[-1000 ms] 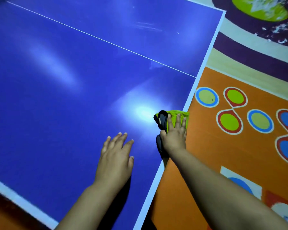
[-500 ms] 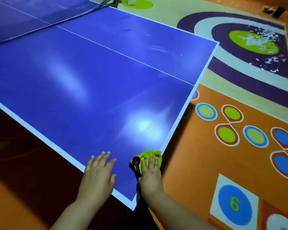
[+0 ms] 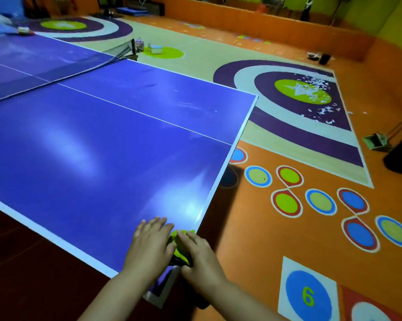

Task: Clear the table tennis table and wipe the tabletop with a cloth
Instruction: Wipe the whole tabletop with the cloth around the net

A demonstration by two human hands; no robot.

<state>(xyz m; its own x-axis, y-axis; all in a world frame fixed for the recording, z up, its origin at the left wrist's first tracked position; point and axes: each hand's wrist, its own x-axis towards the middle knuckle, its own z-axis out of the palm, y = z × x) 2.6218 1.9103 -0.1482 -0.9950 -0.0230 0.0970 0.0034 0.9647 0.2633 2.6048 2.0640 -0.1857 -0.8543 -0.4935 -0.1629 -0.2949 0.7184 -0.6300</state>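
Both hands meet at the near corner of the blue desk (image 3: 98,149), just inside its white edge. The left hand (image 3: 150,247) lies flat on the surface, its fingers (image 3: 156,224) straight, released and holding nothing, its inner side touching the green cloth (image 3: 179,239). The right hand (image 3: 198,257) rests on top of that cloth, its fingers (image 3: 187,239) stretched out over it and pressing it down rather than clenched round it. The cloth sits bunched between the two hands, close to the desk's end edge, with a dark part (image 3: 180,261) showing under it near the right thumb; what that part is cannot be told. A bright glare lies on the surface just ahead of the fingers. A thin white line (image 3: 149,116) runs along the middle of the desk to the net (image 3: 84,68) at the far side. Beside the desk, the orange floor (image 3: 253,228) carries painted circles, white scraps (image 3: 318,88) lie on a green disc, and a dustpan (image 3: 376,141) stands at the right.
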